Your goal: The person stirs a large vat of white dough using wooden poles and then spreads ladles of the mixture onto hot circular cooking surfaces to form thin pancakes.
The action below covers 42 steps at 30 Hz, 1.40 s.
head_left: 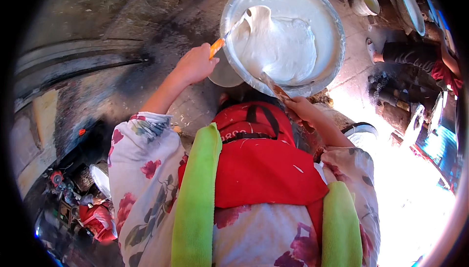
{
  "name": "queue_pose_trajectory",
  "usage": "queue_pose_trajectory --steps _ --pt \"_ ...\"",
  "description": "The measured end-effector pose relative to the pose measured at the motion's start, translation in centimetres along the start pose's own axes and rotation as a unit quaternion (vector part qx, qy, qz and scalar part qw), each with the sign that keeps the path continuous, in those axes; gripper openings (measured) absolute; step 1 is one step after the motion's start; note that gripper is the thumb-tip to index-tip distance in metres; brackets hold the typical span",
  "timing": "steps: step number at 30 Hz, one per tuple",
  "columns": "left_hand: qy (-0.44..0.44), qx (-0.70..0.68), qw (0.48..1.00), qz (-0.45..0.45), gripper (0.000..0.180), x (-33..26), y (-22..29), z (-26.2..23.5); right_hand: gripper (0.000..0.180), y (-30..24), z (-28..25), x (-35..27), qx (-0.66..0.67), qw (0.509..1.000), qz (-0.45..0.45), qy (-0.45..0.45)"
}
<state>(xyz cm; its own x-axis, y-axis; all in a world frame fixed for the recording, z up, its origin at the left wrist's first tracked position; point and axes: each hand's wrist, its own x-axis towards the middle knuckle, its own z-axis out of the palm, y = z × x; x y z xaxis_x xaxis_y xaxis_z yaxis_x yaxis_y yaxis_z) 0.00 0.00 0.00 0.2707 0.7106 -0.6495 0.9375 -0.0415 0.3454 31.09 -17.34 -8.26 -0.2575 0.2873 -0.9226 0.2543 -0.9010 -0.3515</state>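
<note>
In the wide basin (339, 47) lay white dough (288, 47), probably heavy, soft and sticky. The left hand (197, 64) was closed round an orange handle (216, 48), the right hand (300, 109) round a brown stick (275, 88), both likely firmer places to hold than the dough.

Smooth, glossy paste (288, 47) (metal-looking basin (338, 42))

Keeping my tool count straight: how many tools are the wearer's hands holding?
2: an orange-handled tool in the left hand and a brown tool in the right hand.
</note>
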Motion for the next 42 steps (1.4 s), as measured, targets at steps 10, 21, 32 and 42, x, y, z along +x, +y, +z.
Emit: queue_pose_trajectory --steps 10,21,32,42 --pt "0.140 0.119 0.982 0.048 0.031 2.4 3.3 -4.5 0.023 -9.0 -2.8 1.0 0.196 0.972 -0.131 -0.013" --pt "0.146 0.139 0.979 0.016 0.031 1.9 3.8 -5.7 0.019 -8.5 -15.8 -6.0 0.186 0.941 -0.206 0.195" --pt "-0.055 0.069 0.996 0.002 0.034 1.6 0.6 0.3 0.028 0.4 -19.7 -14.0 -0.446 0.744 -0.064 0.494" --pt "-0.262 -0.332 0.898 -0.120 0.020 -0.1 0.0 8.4 0.018 6.2 -11.8 -4.9 -0.507 0.790 -0.048 0.341"
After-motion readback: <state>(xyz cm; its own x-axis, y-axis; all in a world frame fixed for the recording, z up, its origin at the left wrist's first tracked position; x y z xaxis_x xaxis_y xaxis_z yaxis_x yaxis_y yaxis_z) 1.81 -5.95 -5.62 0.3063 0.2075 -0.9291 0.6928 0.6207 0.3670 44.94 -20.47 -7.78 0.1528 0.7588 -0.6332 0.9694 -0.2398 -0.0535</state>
